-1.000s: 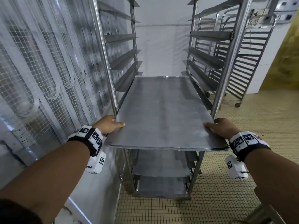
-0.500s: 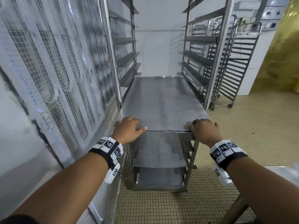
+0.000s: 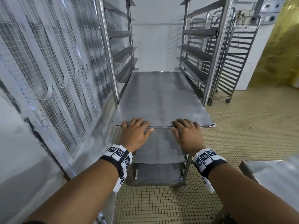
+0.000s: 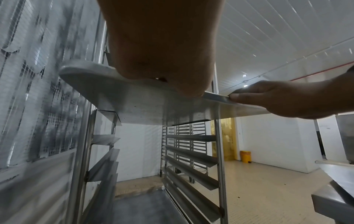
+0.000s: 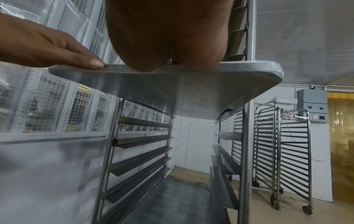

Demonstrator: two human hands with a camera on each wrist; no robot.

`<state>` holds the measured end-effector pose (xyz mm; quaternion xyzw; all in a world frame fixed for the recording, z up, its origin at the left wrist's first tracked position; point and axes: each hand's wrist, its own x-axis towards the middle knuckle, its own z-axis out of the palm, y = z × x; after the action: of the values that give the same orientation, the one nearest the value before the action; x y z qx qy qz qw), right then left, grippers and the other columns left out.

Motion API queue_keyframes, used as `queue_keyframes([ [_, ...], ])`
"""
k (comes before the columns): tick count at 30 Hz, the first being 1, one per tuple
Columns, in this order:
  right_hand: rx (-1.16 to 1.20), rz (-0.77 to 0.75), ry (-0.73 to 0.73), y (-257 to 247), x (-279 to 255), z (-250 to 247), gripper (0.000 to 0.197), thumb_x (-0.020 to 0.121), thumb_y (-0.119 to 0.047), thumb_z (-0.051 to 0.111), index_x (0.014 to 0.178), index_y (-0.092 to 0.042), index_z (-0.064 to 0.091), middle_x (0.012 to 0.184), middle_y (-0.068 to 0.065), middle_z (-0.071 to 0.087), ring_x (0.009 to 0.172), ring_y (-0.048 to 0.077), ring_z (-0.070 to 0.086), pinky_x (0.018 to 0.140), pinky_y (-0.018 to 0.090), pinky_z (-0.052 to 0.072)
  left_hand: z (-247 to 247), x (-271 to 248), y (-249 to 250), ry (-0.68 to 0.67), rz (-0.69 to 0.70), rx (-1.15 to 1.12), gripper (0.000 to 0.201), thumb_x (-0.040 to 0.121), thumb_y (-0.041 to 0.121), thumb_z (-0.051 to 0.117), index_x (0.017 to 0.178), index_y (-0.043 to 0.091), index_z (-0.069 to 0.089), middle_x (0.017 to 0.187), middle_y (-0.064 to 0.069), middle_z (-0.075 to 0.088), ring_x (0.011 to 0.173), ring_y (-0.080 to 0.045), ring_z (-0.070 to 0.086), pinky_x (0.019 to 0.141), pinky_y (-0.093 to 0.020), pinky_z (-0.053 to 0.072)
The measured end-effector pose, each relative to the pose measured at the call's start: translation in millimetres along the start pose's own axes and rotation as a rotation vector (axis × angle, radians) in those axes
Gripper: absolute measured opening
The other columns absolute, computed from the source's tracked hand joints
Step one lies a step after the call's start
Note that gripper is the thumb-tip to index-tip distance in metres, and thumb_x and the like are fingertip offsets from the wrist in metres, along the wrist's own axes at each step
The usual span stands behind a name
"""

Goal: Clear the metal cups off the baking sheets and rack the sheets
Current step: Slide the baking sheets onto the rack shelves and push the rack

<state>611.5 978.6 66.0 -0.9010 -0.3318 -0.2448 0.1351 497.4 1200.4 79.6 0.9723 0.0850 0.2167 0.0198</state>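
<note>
A bare grey baking sheet [image 3: 161, 97] lies level on the runners of the steel rack [image 3: 215, 50], its near edge sticking out a little past the front posts. My left hand [image 3: 135, 129] and right hand [image 3: 186, 129] rest side by side on that near edge, fingers flat on top and thumbs against the rim. From below, the left wrist view shows the sheet's underside [image 4: 145, 106] with my right hand [image 4: 277, 98] laid over the rim. The right wrist view shows the same underside [image 5: 182, 87] and my left hand [image 5: 47, 45]. No metal cups are in view.
Two more sheets [image 3: 160, 147] sit on lower rack levels. A wire-mesh wall [image 3: 48, 62] runs close along the left. Other wheeled racks [image 3: 239, 54] stand at the back right on the tiled floor. A steel table corner [image 3: 275, 175] juts in at lower right.
The sheet has slid deep into the rack. Both hands have moved from its near corners in toward the middle of the near edge.
</note>
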Motion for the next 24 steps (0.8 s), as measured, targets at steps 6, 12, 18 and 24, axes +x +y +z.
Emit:
queue_keyframes([
  [6,0.010,0.017,0.042,1.3,22.5,15.3,0.039,0.100,-0.050,0.042,0.126,-0.030,0.063,0.130,-0.007,0.062,0.123,0.019,0.052,0.101,0.042,0.030,23.3,26.3,-14.8,0.113,0.020,0.034,0.052,0.099,0.063,0.032,0.121,0.032,0.067,0.130,0.007,0.066,0.122,-0.023,0.059,0.091,-0.051,0.037],
  [12,0.023,0.027,0.083,9.6,54.5,39.1,0.041,0.099,-0.049,0.042,0.126,-0.024,0.062,0.128,-0.004,0.063,0.119,0.021,0.054,0.101,0.043,0.030,45.5,62.0,-22.7,0.201,0.021,0.036,0.048,0.100,0.060,0.039,0.117,0.026,0.069,0.124,0.003,0.069,0.114,-0.027,0.062,0.090,-0.048,0.039],
  [18,0.020,0.045,0.057,22.0,95.5,63.2,0.046,0.101,-0.052,0.035,0.128,-0.023,0.059,0.130,-0.004,0.061,0.120,0.021,0.052,0.103,0.043,0.031,68.0,104.1,-34.4,0.241,0.004,0.086,0.044,0.101,0.057,0.041,0.117,0.027,0.068,0.123,0.004,0.068,0.113,-0.027,0.060,0.090,-0.046,0.036],
  [24,0.021,0.036,0.050,40.5,143.6,91.9,0.049,0.102,-0.053,0.028,0.129,-0.024,0.058,0.131,-0.005,0.059,0.121,0.020,0.050,0.104,0.042,0.028,90.0,154.8,-50.9,0.213,-0.022,0.105,0.044,0.102,0.058,0.040,0.125,0.030,0.066,0.131,0.004,0.066,0.118,-0.025,0.058,0.094,-0.046,0.035],
])
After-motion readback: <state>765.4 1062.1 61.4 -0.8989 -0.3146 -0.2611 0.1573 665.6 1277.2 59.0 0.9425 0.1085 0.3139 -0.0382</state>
